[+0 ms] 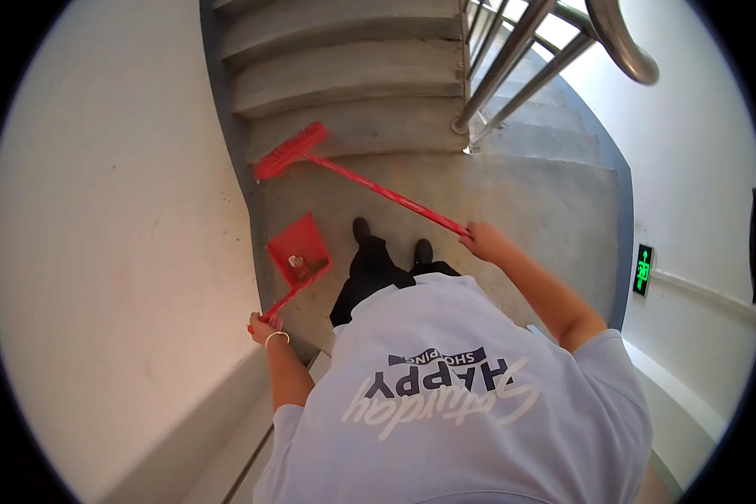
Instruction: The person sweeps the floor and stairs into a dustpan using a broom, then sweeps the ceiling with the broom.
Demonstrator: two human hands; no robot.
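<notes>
My right hand (486, 241) is closed around the end of a red broom's handle (395, 197). The broom head (291, 152) lies at the foot of the stairs, near the left wall, with its bristles toward the lowest step. My left hand (265, 324) wraps round the handle of a red dustpan (298, 239). The pan is on the left side of the landing, nearer to me than the broom head. Some litter (299, 267), a pale scrap and darker bits, sits in the pan. A light bracelet is on my left wrist.
Concrete stairs (344, 80) rise ahead. To the right a metal railing (512, 63) stands beside another flight (554, 139). White walls (118, 227) with a grey skirting band close in both sides. A green exit sign (643, 270) hangs low on the right wall. My feet stand on the landing (512, 202).
</notes>
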